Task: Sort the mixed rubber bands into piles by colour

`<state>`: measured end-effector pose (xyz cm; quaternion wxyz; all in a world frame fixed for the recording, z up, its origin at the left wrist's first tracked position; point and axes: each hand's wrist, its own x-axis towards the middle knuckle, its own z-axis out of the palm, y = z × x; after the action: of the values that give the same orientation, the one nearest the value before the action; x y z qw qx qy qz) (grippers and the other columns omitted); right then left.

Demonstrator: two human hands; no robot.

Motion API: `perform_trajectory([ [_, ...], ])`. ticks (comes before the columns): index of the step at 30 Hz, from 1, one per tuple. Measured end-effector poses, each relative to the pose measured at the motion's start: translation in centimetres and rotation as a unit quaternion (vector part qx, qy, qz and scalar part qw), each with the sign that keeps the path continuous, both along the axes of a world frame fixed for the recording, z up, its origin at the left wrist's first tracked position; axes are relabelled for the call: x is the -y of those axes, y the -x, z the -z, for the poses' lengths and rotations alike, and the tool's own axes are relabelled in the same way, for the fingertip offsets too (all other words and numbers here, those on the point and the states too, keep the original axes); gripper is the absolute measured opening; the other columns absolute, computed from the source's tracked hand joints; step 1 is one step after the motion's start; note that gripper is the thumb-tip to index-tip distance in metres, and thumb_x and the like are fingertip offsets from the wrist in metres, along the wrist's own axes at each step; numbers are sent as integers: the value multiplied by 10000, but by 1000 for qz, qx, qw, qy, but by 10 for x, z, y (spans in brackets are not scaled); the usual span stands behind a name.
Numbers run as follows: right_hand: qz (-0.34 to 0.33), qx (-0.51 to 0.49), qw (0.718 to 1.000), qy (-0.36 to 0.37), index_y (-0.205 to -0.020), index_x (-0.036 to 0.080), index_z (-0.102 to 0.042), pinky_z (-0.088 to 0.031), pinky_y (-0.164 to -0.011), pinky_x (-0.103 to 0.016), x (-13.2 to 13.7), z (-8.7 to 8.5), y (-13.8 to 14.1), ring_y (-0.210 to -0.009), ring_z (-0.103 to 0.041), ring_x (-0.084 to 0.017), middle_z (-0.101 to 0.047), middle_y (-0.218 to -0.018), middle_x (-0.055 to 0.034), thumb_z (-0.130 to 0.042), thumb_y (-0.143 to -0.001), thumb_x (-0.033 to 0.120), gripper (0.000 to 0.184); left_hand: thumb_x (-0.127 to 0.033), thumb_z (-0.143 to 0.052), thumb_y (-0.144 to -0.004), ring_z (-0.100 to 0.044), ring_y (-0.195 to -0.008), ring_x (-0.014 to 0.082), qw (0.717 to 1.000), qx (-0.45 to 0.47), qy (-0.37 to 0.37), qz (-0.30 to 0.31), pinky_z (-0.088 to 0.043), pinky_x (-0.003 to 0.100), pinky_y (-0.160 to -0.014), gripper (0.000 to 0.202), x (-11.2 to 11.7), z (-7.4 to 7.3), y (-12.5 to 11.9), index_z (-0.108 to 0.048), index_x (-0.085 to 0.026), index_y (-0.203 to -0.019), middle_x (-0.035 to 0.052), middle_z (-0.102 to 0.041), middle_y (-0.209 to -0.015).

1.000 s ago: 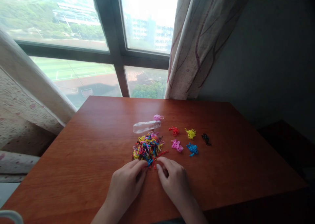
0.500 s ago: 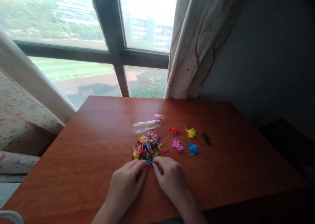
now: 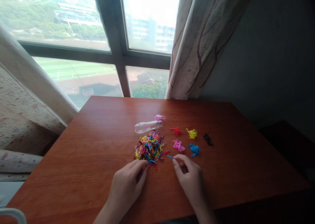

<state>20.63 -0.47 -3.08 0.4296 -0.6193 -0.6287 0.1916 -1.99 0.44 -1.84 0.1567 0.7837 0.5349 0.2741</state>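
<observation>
Brown tabletop [image 3: 81,158] runs out left of the left hand [image 3: 129,181] to a slanted side edge, and well right of the right hand [image 3: 190,174] to the other side; near edge passes under both forearms, far edge sits well beyond the fingertips, by the window [image 3: 120,58]. Hands apart, wood between them. Right thumb and forefinger pinched on one end of a blue band [image 3: 170,156], its other end sticking out toward the left hand. Left thumb and forefinger nearly together at the near side of the mixed band pile [image 3: 150,147]; can't tell if they grip a strand. Red strands [image 3: 155,166] lie just beside the left fingertips. Past the right fingertips: pink bundle [image 3: 178,145], blue bundle [image 3: 194,149], then red bundle [image 3: 175,131] and yellow bundle [image 3: 192,133] farther off, black bundle [image 3: 208,139] farthest right. Clear bottle [image 3: 147,127] on its side beyond the pile, pink looped item [image 3: 159,117] behind its neck.
</observation>
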Motion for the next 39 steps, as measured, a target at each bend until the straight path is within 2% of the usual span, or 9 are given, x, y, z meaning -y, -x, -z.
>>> perform_trajectory([
  [5,106,82,990,-43,-864,191,-692,-464,-543,-207,0,9,-57,-542,-602,-135,-654,-658,-4,-574,-923,404,251,-259,-511,-925,-708,-751,156,1000,-12,0,3,-503,235,-637,146,1,1,0,-656,-260,-942,-21,-743,-882],
  [9,134,137,980,-60,-888,183,-702,-465,-555,-214,-2,15,-82,-546,-605,-139,-661,-670,-16,-567,-926,432,286,-255,-513,-921,-708,-750,156,1000,-11,-8,2,-502,231,-635,144,0,1,0,-656,-259,-932,-19,-744,-875],
  [17,142,139,979,-51,-856,187,-694,-442,-535,-211,-4,14,-79,-513,-564,-126,-595,-606,13,-547,-932,451,311,-264,-521,-920,-716,-771,159,1000,-11,-16,-2,-518,235,-655,140,0,5,1,-660,-263,-942,-20,-749,-905],
  [33,135,131,982,-20,-858,187,-700,-471,-551,-239,-4,13,-78,-544,-605,-156,-656,-645,-30,-540,-925,491,350,-290,-533,-921,-702,-727,152,1000,-17,-7,9,-508,230,-628,142,1,-2,0,-667,-250,-941,-8,-741,-859],
  [39,131,142,981,-27,-871,186,-695,-474,-563,-234,-2,12,-78,-552,-611,-148,-664,-670,-25,-543,-937,449,311,-270,-515,-931,-698,-726,158,999,-38,-17,11,-499,240,-627,146,0,-1,-1,-657,-248,-952,-7,-732,-860],
])
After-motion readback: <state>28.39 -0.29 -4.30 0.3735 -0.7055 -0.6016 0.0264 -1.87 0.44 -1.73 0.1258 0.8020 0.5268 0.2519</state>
